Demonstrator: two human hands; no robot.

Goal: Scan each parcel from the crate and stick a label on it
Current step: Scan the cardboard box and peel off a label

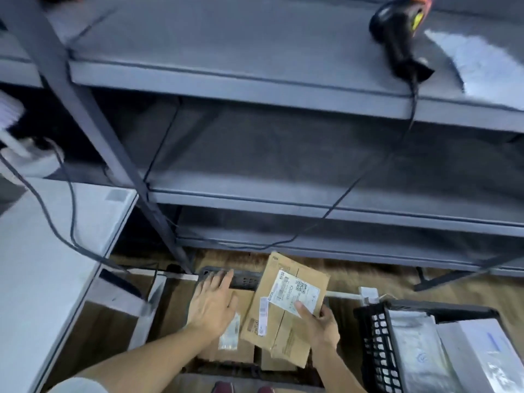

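Two shoe tips show at the bottom edge of the frame, dark red, just below the near rim of a black crate on the floor. Cardboard parcels lie flat inside that crate, one bearing a small white sticker. Left hand, lower centre, reaches over the crate with fingers straight and spread, fingertips at the far rim; it holds nothing. Right hand, just right of it, grips a flat brown parcel, thumb pressed on the front and fingers curled behind the edge. This parcel is tilted and raised above the crate, and carries a white printed label with barcodes; the thumb tip touches the label's lower corner. A narrow second sticker sits on its left edge.

Lower right: a second black lattice basket holds silver-grey bagged parcels. Lower left: a pale cabinet top with a dark cable running across it.

Beyond the crate stands a grey metal shelf rack, tiers filling the middle and upper frame. On the top tier, upper right, a black handheld scanner lies on its side, its cable trailing down across the lower tiers. White sheets lie beside the scanner, blurred.
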